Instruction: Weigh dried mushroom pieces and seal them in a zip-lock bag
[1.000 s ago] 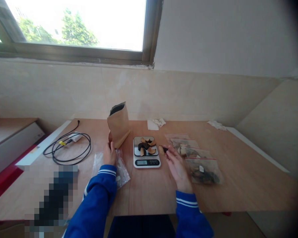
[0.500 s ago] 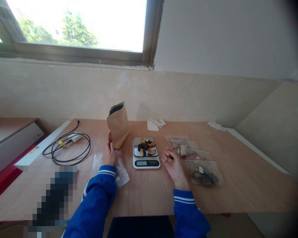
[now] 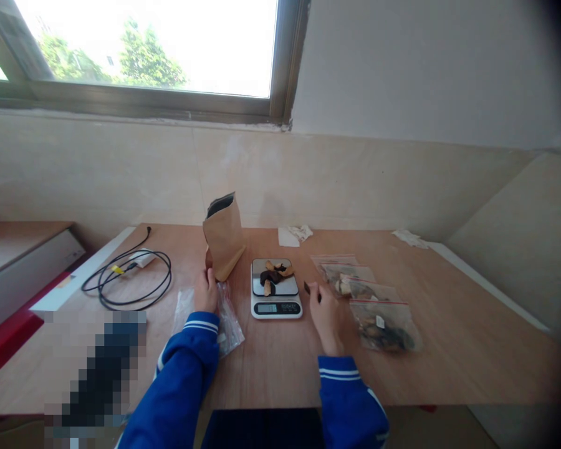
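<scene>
Right hand [image 3: 326, 315] is pinched shut on a small dark dried piece [image 3: 307, 288], just off the scale [image 3: 275, 289] at its 3 o'clock. Looks light, stiff and brittle, so fingertip pinch at the edges, low force. Left hand [image 3: 206, 292] is closed around the base of the upright paper bag [image 3: 223, 236], on the tabletop [image 3: 449, 349] at the scale's 10 o'clock.

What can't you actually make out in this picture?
- Scale display: digits too small in the head view.
- Dark piece at the right hand: too small to identify.
- Brown paper bag contents: hidden by its walls.
- Left hand fingertips: hidden behind the bag.
- Lower left: a pixelated patch covers what lies there.
</scene>
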The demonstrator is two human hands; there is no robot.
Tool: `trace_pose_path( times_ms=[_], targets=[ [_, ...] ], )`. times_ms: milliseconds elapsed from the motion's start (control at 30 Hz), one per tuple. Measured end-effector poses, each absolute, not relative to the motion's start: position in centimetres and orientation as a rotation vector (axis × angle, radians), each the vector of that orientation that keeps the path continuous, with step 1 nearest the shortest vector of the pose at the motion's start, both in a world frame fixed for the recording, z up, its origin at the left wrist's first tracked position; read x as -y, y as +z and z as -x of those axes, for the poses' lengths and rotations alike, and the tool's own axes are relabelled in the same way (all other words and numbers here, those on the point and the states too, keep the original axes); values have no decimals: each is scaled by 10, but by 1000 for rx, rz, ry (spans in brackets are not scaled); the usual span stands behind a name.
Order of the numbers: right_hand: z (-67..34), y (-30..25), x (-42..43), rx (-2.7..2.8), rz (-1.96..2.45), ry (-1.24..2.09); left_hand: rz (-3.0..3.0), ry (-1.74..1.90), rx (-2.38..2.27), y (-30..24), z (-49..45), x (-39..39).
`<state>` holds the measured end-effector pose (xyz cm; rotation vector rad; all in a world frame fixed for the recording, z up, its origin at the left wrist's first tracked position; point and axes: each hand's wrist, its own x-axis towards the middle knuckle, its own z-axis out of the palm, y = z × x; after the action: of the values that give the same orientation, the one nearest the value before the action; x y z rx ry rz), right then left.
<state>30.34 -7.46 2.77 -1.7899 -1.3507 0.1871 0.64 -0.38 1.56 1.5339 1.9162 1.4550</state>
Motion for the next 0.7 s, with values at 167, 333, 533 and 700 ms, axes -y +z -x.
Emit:
trace_pose_path(
  times_ms=[167, 333, 533, 700],
  targets=[
    [-313, 25, 75, 1171, 1689, 244, -1545, 1431, -1922, 16, -6, 4],
    [-299, 24, 71, 1204, 1464, 397, -1536, 1433, -1938, 16, -6, 5],
    [-284, 23, 65, 1184, 1204, 470, -1547, 1452, -1907, 17, -6, 4],
    [-279, 29, 61, 1446, 1194, 323, -1530, 1484, -1859, 20, -8, 6]
  ],
)
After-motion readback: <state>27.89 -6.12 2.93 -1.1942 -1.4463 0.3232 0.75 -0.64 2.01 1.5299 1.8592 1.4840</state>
